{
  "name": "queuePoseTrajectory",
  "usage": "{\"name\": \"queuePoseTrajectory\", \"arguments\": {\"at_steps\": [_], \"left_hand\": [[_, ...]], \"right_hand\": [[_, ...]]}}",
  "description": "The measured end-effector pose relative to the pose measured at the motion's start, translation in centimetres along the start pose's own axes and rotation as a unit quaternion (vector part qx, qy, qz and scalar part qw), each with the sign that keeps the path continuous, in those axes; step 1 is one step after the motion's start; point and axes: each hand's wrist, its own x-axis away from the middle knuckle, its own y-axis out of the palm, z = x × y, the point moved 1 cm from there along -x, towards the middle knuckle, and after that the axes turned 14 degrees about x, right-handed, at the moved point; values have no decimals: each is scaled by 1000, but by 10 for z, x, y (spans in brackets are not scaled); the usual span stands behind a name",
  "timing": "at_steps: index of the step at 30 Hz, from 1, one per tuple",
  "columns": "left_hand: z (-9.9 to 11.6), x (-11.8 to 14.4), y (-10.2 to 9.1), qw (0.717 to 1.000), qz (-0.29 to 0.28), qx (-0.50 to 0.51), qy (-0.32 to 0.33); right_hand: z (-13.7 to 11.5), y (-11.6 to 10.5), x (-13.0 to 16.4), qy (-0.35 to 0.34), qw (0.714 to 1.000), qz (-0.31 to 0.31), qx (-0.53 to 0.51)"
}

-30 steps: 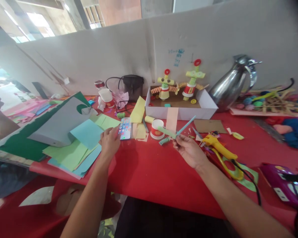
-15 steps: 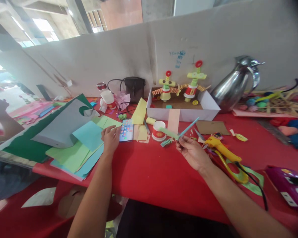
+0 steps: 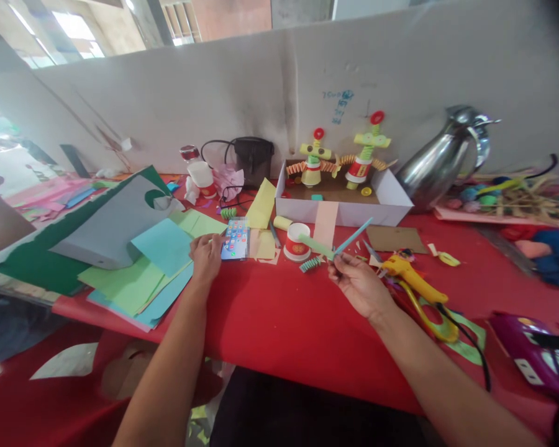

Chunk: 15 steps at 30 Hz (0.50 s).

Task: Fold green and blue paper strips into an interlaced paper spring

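My right hand pinches two paper strips at the spot where their ends meet. The light green strip points left and the light blue strip points up to the right. Below the green one lies a folded paper spring. Behind it stands a red and white paper cup. My left hand rests at the left edge of a smartphone with a lit screen. Its fingers are partly bent and grip nothing that I can see.
Coloured paper sheets lie at left. A white box holds two paper-cup figures. On the right are a yellow glue gun, its black cord, scissors with yellow handles, a metal jug and a purple device. Another person's arm shows far left.
The view has shifted slightly, so the table sits a little higher in it. My left fingers look drawn closer together beside the phone. My right hand still holds both strips.
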Motion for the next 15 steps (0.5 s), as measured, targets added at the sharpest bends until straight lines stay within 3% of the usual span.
{"name": "queuePoseTrajectory", "arguments": {"at_steps": [5, 15], "left_hand": [[-2, -1, 1, 1000, -4, -4, 8], [5, 5, 15, 987, -47, -152, 13]], "right_hand": [[3, -1, -1, 5, 1000, -1, 0], [5, 0, -2, 6, 1000, 5, 0]]}}
